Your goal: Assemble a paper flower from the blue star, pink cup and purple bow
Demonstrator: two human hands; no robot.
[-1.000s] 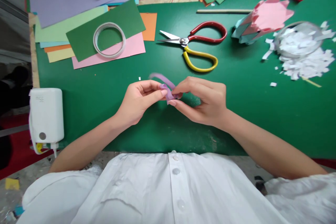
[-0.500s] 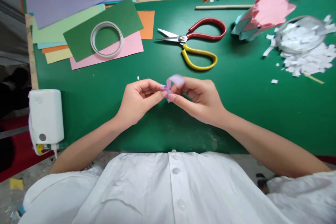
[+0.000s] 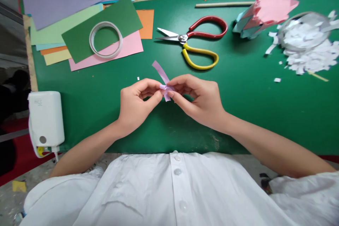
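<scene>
Between my two hands is a narrow purple paper strip, looped or folded where the fingertips meet. One long tail of it sticks out up and to the left, and a short end points down. My left hand pinches the folded part from the left with thumb and forefinger. From the right, my right hand pinches the same strip close to the crossing. How the paper folds under the fingertips is partly hidden. Beyond the hands lie scissors with one red and one yellow handle, blades spread.
A tape roll rests on coloured paper sheets at the left. A white power bank sits at the near left edge. Right are a pink-and-blue paper cup shape, a thin stick and white paper scraps.
The strip's long tail, earlier curled up and over to the right, now points straight out to the upper left. Both hands stay in nearly the same place, still pinching the paper.
</scene>
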